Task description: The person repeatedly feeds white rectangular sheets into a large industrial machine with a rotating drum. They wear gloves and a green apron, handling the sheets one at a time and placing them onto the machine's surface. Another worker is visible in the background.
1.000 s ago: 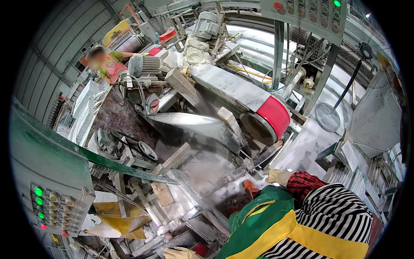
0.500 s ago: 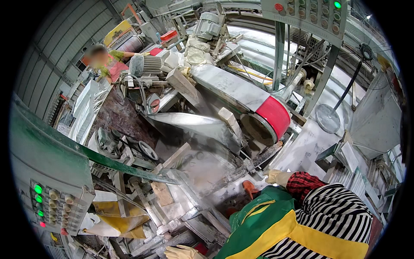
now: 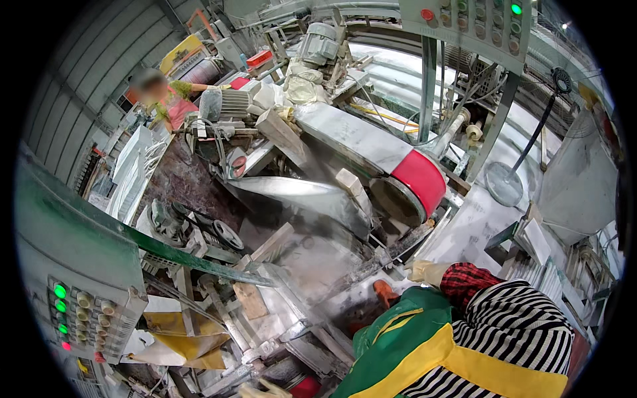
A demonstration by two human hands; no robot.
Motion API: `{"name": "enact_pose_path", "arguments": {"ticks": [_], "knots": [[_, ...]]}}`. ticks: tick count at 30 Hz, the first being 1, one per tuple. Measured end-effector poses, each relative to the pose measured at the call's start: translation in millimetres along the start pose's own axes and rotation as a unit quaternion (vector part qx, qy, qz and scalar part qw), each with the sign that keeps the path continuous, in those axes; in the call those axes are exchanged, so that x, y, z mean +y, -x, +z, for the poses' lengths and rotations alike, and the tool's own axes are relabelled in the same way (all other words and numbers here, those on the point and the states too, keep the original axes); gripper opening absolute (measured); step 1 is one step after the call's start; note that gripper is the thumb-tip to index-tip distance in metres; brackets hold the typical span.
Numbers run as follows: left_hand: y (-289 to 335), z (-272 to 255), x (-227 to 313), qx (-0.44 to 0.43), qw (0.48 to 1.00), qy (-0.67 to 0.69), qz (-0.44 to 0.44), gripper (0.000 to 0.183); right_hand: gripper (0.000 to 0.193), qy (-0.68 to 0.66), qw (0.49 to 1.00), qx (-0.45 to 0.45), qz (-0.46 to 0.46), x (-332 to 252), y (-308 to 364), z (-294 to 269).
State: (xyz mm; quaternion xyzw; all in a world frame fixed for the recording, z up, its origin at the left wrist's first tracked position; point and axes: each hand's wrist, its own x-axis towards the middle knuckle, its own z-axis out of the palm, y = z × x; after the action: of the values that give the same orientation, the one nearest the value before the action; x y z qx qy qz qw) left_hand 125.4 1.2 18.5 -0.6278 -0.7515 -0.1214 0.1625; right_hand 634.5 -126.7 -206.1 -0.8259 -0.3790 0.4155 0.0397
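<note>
My right hand (image 3: 428,272), in a pale cream glove below a red-and-black checked cuff, is by the dusty machine frame (image 3: 398,251) at centre right. Its fingers point left; their tips are too small to make out, so I cannot tell whether they grip anything. At the lower edge, my left hand (image 3: 265,390), in a similar glove, is partly cut off and smeared. Its visible fingers look apart, with nothing seen in them, near a dark roller with a red end (image 3: 305,387). A long grey belt guard with a red end (image 3: 421,176) slants across the machine ahead.
A control box with lit green buttons (image 3: 119,308) stands at left, and another panel (image 3: 468,23) hangs at upper right. A co-worker (image 3: 174,106) is at the far left. Stacked pale slabs (image 3: 534,278) stand at right beside a standing fan (image 3: 562,81). Wooden blocks (image 3: 251,300) lie in the machine.
My left hand has moved left and down, further out of the picture, uncovering more of the red-ended roller. The right hand stays in place.
</note>
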Motion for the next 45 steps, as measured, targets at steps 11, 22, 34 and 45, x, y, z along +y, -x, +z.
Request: {"name": "enact_pose_path", "arguments": {"ticks": [11,22,34,45], "knots": [[-5,77,-137,0.179,0.970,-0.118,-0.116,0.043,0.056,0.002,1.000,0.005,-0.022,11,-29,16],[32,77,-99,0.120,0.991,-0.046,0.023,0.038,0.058,-0.047,0.999,-0.012,-0.015,18,-33,23],[20,54,168,-0.163,0.853,0.465,0.171,0.053,0.051,-0.514,0.768,-0.329,-0.195,-182,15,-8],[38,-32,315,-0.255,0.656,0.448,0.551,0.070,0.061,-0.628,0.702,0.309,-0.131,-110,-12,-137]]}}
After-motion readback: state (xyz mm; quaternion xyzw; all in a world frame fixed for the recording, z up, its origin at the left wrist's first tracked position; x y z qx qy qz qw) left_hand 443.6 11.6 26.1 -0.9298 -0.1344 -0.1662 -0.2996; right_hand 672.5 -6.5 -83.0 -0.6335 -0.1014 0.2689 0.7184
